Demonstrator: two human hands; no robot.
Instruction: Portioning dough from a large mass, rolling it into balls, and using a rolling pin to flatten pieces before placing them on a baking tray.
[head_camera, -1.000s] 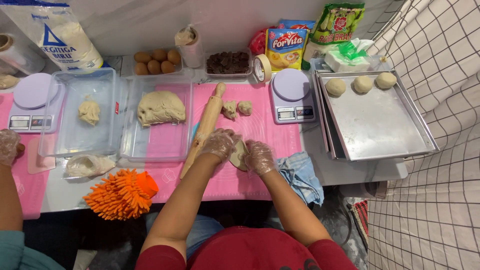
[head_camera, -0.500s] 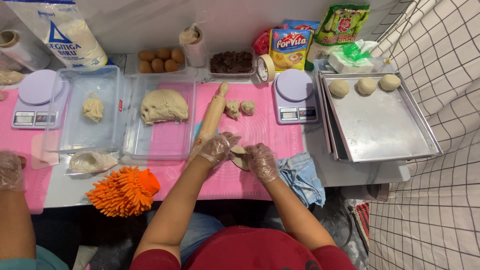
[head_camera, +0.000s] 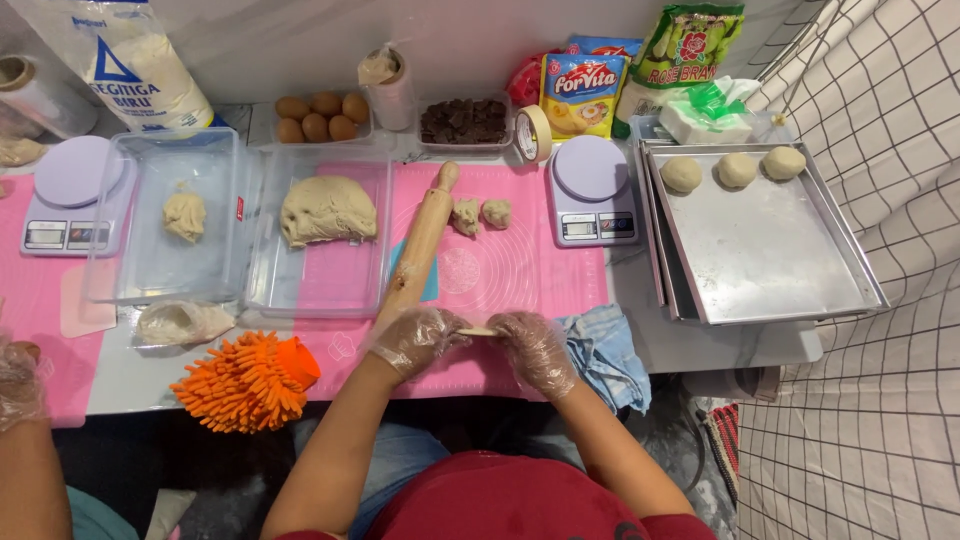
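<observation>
My left hand and my right hand, both in clear plastic gloves, hold a small flattened piece of dough between them, edge-on, just above the front of the pink silicone mat. A wooden rolling pin lies slanted on the mat beside my left hand. Two small dough lumps rest farther back on the mat. A large dough mass sits in a clear plastic tub.
A metal tray at the right carries three dough balls. A lilac scale, a blue cloth, an orange mitt, eggs, chocolate and bags surround the mat. Another person's gloved hand is at the far left.
My hands have turned the dough piece from a flat hold to edge-on between the fingertips and spread slightly apart. The other person's hand dropped lower at the left.
</observation>
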